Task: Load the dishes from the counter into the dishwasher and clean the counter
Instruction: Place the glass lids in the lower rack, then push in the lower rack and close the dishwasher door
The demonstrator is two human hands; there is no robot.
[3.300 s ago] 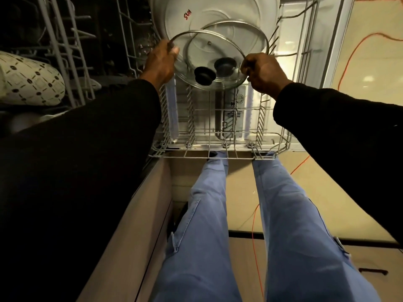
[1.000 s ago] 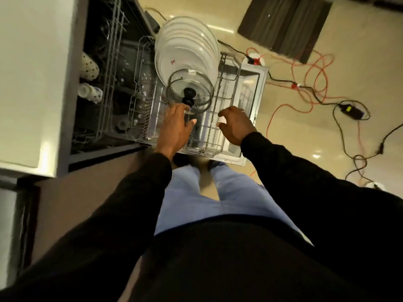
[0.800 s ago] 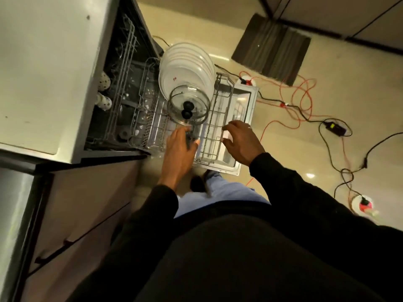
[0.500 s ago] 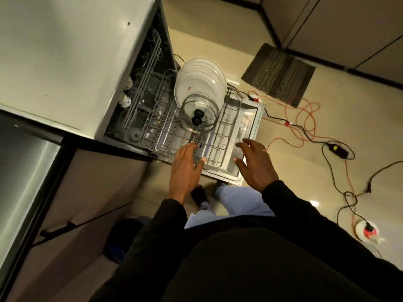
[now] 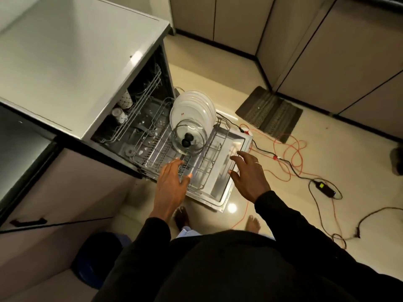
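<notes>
Surface (image 5: 76,51) on the far left is the part I reckon gets wiped once the loading is sorted. Just under its edge, a couple of cups (image 5: 123,105) sit in the top rack (image 5: 141,101), tucked back inside the machine.

Next over, the bottom rack (image 5: 205,171) is pulled right out over the open door (image 5: 231,147). Plates (image 5: 192,105) stand on edge in a row at its back, I'd say so spray hits both faces and water runs off. Two glass lids (image 5: 188,137) lean on edge against the front plate, knobs facing me. They're propped there because the plates give them something to rest on.

My left grip (image 5: 172,182) is wide, fingers spread, holding nothing, over the rack's front rail. Can't tell if it's actually touching the wire. My right grip (image 5: 248,175) is wide and empty too, over the rack's right side by the door edge.

One on each side makes sense for sliding the rack in straight. I'd go slow though, those lids look like they'd tip with a hard shove. Also there are cables (image 5: 290,153) all over the floor on the right, so I'd mind my feet.
</notes>
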